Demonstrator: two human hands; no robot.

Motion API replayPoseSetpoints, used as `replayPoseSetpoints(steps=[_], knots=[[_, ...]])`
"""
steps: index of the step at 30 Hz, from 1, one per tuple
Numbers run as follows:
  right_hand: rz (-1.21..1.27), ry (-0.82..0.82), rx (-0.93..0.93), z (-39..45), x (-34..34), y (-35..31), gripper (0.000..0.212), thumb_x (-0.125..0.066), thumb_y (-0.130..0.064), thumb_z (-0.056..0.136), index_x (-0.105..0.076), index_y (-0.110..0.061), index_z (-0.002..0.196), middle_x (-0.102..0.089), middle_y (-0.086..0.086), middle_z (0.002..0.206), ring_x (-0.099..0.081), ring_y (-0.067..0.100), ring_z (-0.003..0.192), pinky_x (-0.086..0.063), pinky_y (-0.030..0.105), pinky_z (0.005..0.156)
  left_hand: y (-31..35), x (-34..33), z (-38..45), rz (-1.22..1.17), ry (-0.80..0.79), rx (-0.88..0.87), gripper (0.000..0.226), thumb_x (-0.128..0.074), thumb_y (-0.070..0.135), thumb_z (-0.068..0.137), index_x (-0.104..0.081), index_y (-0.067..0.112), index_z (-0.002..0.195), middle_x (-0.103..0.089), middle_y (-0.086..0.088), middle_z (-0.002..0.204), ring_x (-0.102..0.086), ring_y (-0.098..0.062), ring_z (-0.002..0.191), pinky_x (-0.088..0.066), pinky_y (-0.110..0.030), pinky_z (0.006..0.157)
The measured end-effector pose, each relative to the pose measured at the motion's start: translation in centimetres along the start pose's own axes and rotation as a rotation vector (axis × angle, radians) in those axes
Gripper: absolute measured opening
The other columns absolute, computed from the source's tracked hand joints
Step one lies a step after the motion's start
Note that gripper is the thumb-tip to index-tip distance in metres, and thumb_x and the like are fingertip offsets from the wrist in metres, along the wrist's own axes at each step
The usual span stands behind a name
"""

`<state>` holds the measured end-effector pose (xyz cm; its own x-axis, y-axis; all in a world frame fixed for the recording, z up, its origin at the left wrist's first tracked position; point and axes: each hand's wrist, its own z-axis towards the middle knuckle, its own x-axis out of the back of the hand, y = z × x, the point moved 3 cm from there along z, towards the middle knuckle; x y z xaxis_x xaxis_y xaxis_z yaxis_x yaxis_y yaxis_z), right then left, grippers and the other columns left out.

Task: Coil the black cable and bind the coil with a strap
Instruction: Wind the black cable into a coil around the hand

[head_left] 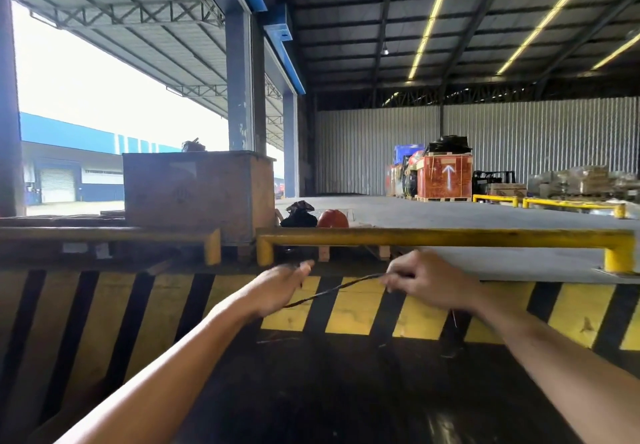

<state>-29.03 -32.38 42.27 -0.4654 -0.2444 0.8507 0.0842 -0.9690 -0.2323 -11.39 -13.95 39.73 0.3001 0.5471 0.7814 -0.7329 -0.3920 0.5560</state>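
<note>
A thin black cable [332, 290] stretches in the air between my two hands, sagging from upper right to lower left. My left hand [282, 287] holds its lower end, fingers curled around it. My right hand [427, 282] pinches the upper end in a closed fist. A short strand hangs down below my right wrist. Both hands are held out in front of a yellow-and-black striped wall [349, 312]. I see no coil and no strap.
A yellow guard rail [446, 237] runs just beyond my hands, with a second rail [114, 235] to the left. Behind it stand a large brown crate [197, 190], a black bag [298, 216] and an orange helmet [333, 220]. Stacked pallets [445, 176] stand far back.
</note>
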Motion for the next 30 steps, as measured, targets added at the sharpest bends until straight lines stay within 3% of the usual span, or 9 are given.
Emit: replayPoseSetpoints(steps=[3,6,9,11,15,19,24,27,30], knots=[[0.077,0.141,0.0,0.7,3.1,1.7,0.021,-0.061,-0.033,0.088,-0.068,-0.023,0.071,-0.061,-0.011,0.054,-0.054,0.002,0.05,-0.04,0.016,0.047,0.5,-1.6,-1.6,-0.011,-0.335,0.095,0.064,-0.027,0.064,0.091,-0.06,0.02,0.122,-0.061,-0.001,0.107,-0.056,-0.011,0.083,-0.04,-0.03,0.077],[0.089,0.256,-0.091,1.4,2.4,3.1,0.026,-0.055,-0.035,0.092,-0.064,-0.025,0.07,-0.053,-0.013,0.043,-0.046,0.001,0.039,-0.033,0.014,0.041,2.3,-2.5,-3.0,-0.499,-0.724,0.103,0.045,-0.028,0.054,0.096,-0.05,0.037,0.131,-0.061,0.005,0.123,-0.06,-0.015,0.106,-0.046,-0.041,0.086],[0.106,0.166,-0.17,0.5,-1.1,3.7,0.035,-0.042,-0.046,0.094,-0.062,-0.027,0.072,-0.049,-0.005,0.05,-0.043,0.01,0.044,-0.036,0.028,0.049,5.5,-2.5,-3.5,-1.074,-0.874,-0.084,0.049,-0.038,0.049,0.094,-0.048,0.03,0.138,-0.058,-0.005,0.135,-0.061,-0.025,0.113,-0.052,-0.049,0.087],[0.094,0.019,-0.176,-0.5,-4.6,2.8,0.037,-0.037,-0.05,0.095,-0.06,-0.031,0.073,-0.054,-0.012,0.059,-0.05,0.004,0.052,-0.039,0.028,0.057,7.7,-2.2,-3.0,-1.345,-0.743,-0.207,0.047,-0.041,0.047,0.093,-0.053,0.029,0.134,-0.06,-0.003,0.134,-0.061,-0.028,0.114,-0.051,-0.054,0.087],[0.09,-0.303,-0.074,-0.9,-9.6,-2.2,0.027,-0.037,-0.048,0.095,-0.058,-0.033,0.087,-0.056,-0.018,0.071,-0.055,-0.001,0.067,-0.043,0.025,0.065,7.6,-0.2,-0.3,-1.429,-0.027,-0.248,0.039,-0.031,0.051,0.095,-0.056,0.042,0.124,-0.053,0.006,0.137,-0.054,-0.022,0.123,-0.035,-0.061,0.1],[-0.027,-0.255,0.017,0.2,-4.7,-3.4,0.028,-0.038,-0.041,0.098,-0.059,-0.025,0.091,-0.056,-0.013,0.073,-0.057,0.004,0.069,-0.049,0.033,0.069,3.3,1.6,0.9,-0.726,0.376,-0.214,0.039,-0.026,0.051,0.098,-0.049,0.047,0.128,-0.06,0.008,0.123,-0.053,-0.011,0.116,-0.035,-0.038,0.102],[-0.149,0.002,0.013,2.1,2.5,-0.4,0.023,-0.059,-0.037,0.09,-0.068,-0.017,0.083,-0.059,-0.011,0.069,-0.056,0.008,0.066,-0.042,0.027,0.061,1.0,-2.6,-0.1,0.008,-0.232,-0.032,0.052,-0.028,0.061,0.093,-0.065,0.03,0.112,-0.062,0.009,0.102,-0.057,-0.012,0.09,-0.047,-0.032,0.088],[-0.192,0.163,-0.014,2.6,3.6,1.1,0.026,-0.056,-0.037,0.091,-0.066,-0.015,0.082,-0.063,0.001,0.066,-0.058,0.016,0.058,-0.043,0.029,0.056,2.1,-4.0,-2.4,-0.489,-0.73,0.047,0.049,-0.027,0.055,0.096,-0.056,0.034,0.129,-0.063,0.0,0.123,-0.061,-0.02,0.108,-0.05,-0.038,0.089],[-0.211,0.231,-0.055,1.5,0.7,1.6,0.031,-0.042,-0.039,0.097,-0.064,-0.018,0.091,-0.051,-0.008,0.05,-0.05,0.005,0.041,-0.033,0.02,0.041,5.6,-2.4,-3.4,-1.184,-0.96,-0.114,0.051,-0.028,0.048,0.097,-0.046,0.026,0.139,-0.057,-0.01,0.135,-0.06,-0.028,0.117,-0.049,-0.05,0.093]])
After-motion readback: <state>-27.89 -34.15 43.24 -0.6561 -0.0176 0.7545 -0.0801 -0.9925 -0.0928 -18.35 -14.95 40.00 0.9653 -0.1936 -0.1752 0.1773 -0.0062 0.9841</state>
